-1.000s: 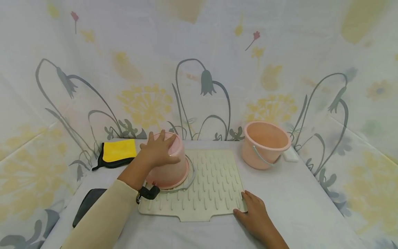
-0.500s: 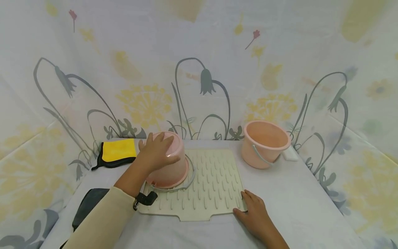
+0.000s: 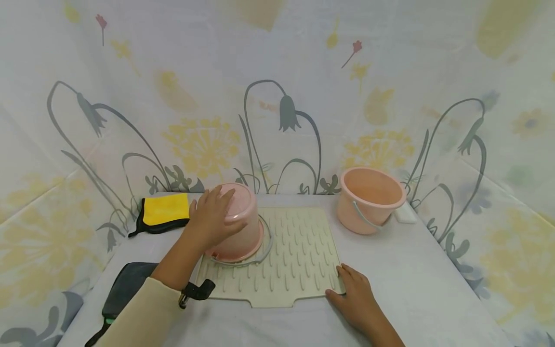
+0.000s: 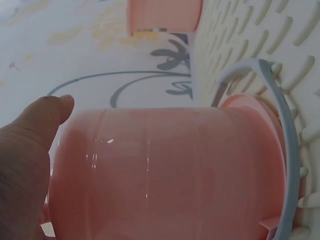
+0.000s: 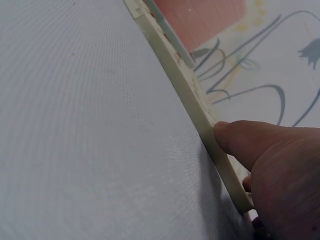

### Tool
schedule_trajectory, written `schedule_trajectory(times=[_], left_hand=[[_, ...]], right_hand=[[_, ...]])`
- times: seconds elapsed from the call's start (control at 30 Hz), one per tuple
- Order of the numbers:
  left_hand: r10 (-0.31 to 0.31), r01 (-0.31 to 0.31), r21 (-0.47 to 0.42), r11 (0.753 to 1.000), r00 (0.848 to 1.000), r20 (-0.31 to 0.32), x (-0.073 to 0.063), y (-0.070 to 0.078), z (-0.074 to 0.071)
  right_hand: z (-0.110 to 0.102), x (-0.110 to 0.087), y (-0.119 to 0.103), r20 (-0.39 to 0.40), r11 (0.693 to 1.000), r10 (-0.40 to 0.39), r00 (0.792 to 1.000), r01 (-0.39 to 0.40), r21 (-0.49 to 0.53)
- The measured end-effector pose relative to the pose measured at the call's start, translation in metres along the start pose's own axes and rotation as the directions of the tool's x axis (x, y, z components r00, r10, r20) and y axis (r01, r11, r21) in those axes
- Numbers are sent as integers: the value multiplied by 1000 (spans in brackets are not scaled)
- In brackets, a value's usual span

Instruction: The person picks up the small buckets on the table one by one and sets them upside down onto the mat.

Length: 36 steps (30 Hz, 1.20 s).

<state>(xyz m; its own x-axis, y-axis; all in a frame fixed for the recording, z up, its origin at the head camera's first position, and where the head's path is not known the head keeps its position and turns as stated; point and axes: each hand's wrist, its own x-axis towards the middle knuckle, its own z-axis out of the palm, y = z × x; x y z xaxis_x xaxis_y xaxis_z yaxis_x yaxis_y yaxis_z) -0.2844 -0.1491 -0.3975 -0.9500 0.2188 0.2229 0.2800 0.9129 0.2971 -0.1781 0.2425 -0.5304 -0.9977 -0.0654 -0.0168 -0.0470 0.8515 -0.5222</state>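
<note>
Someone's left hand (image 3: 208,224) lies, fingers loosely spread and not clasping, over a glossy pink plastic bucket (image 3: 247,242), upside down on the left part of a cream, ridged, flat mat (image 3: 299,255); their right hand (image 3: 357,301) pinches the mat's near right corner. Just right of the mat stands an upright peach plastic bucket (image 3: 360,216). From the left wrist, the thumb tip sits by the upturned bucket's base, touching or not I can't tell, and a curved grey handle (image 4: 291,135) loops around the rim. I'd guess that bucket light, stiff and slick, best held around the wall near its base. From the right wrist, the thumb meets the mat's edge; the mat looks firm, easiest taken there.
</note>
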Motion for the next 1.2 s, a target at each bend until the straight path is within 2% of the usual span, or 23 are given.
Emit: schedule_trajectory(times=[0.13, 0.27, 0.37, 0.47, 0.57, 0.67, 0.73, 0.83, 0.9, 1.0, 1.2], left_hand=[[-32, 30, -47, 998, 999, -34, -12, -3, 2], [-90, 78, -145, 986, 993, -80, -25, -6, 7], [-141, 114, -232, 966, 985, -103, -37, -6, 10], [-208, 167, -336, 927, 974, -91, -52, -7, 16], [-260, 223, -398, 890, 965, -39, -68, -9, 24], [-290, 289, -424, 858, 955, 64, -85, -12, 34], [-309, 342, -433, 834, 940, 147, -95, -13, 39], [-332, 414, -429, 803, 908, 256, -106, -15, 45], [-342, 447, -412, 794, 889, 306, -110, -17, 49], [-351, 476, -392, 788, 869, 349, -116, -21, 55], [-358, 499, -392, 773, 853, 378, -122, -28, 71]], right_hand=[[0, 0, 0, 7, 1000, 5, 1000, -5, 7], [-1, -2, 0, 6, 1000, 1, 1000, -1, 10], [-2, -3, 0, 2, 1000, -4, 1000, 4, 12], [-3, -3, -1, 0, 1000, -5, 1000, 5, 18], [-3, -3, -1, -2, 1000, -2, 1000, 3, 20], [-3, -3, -2, 7, 1000, 3, 1000, -3, 25], [-2, -2, -2, 11, 1000, 5, 1000, -5, 27], [-2, -1, -3, 11, 1000, 2, 1000, -2, 25], [-2, 0, -4, 8, 1000, 2, 1000, -2, 21], [-3, -1, -4, 9, 1000, 1, 1000, -1, 16], [-3, -3, -3, 14, 1000, 17, 1000, -17, 20]])
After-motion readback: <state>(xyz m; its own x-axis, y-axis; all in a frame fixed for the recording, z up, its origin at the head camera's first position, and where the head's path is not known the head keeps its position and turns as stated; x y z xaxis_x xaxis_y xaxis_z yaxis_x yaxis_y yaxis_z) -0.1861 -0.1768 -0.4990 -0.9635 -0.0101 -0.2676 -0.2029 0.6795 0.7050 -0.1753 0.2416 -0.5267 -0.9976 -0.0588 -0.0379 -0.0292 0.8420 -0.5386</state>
